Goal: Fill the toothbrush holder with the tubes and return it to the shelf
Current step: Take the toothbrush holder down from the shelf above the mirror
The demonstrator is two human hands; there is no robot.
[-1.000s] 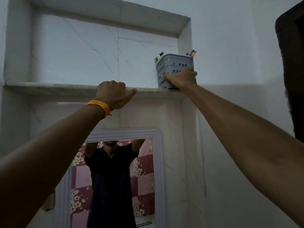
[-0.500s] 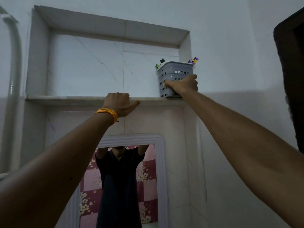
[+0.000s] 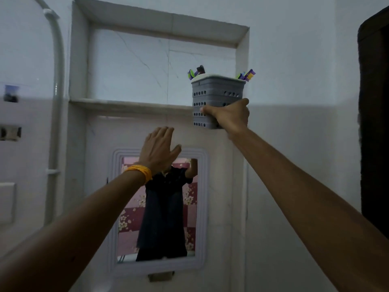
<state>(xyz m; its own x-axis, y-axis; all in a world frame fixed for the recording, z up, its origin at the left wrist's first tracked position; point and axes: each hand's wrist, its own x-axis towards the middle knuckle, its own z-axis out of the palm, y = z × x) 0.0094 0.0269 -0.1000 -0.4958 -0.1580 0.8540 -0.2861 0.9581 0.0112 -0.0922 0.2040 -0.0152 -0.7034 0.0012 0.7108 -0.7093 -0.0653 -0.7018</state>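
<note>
The grey perforated toothbrush holder [image 3: 216, 92] is in front of the right end of the marble shelf [image 3: 130, 103], its base lower than the shelf edge. Coloured brush and tube ends [image 3: 196, 73] stick out of its top on both sides. My right hand [image 3: 230, 115] is shut around the holder's lower right part. My left hand [image 3: 158, 147], with an orange band on the wrist, is below the shelf, fingers spread flat near the wall, holding nothing.
The shelf sits in a recessed marble niche [image 3: 160, 22]. A framed mirror [image 3: 159, 209] hangs on the wall below it. A grey pipe [image 3: 56, 91] runs down the left wall. A dark door frame [image 3: 374, 123] stands at the right edge.
My left hand has come off the shelf edge and dropped below it, fingers now spread. The holder in my right hand now sits lower, overlapping the shelf front. The view has pulled back and tilted down.
</note>
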